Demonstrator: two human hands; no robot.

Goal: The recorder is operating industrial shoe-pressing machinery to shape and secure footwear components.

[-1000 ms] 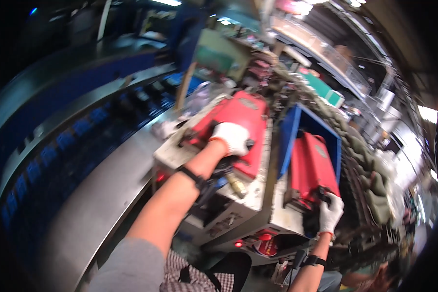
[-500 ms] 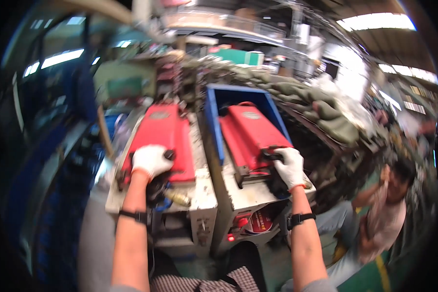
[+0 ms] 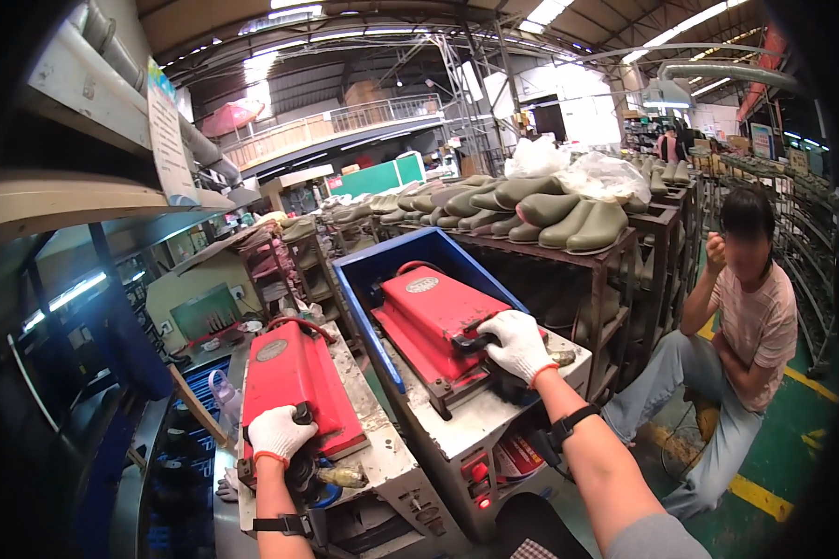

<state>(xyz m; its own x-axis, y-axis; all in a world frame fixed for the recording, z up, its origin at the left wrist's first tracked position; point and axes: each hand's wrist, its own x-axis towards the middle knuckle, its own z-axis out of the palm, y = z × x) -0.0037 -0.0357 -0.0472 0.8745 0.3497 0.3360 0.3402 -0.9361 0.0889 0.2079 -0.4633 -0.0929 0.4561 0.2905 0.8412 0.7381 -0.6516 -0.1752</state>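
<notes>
Two red metal covers stand side by side on white benches, the left cover (image 3: pixel 284 363) nearer me and the right cover (image 3: pixel 443 303) farther off. Each has an oval plate on top and a black handle at its near end. Wrapped round the left cover's handle (image 3: pixel 303 413) is my left hand (image 3: pixel 280 434), in a white knit glove with an orange cuff. My right hand (image 3: pixel 517 345), gloved the same way, grips the right cover's black handle (image 3: pixel 473 343). What lies under the covers is hidden.
A blue open box (image 3: pixel 348 270) surrounds the far part of the right cover. Behind it a rack (image 3: pixel 620 252) is piled with olive-green boots (image 3: pixel 555 219). A seated person (image 3: pixel 750 317) is at the right. Below the right bench's edge are red switches (image 3: pixel 478 473).
My view has turned right and tilted up, so both machines sit farther left and lower in the picture. Both hands remain on the handles.
</notes>
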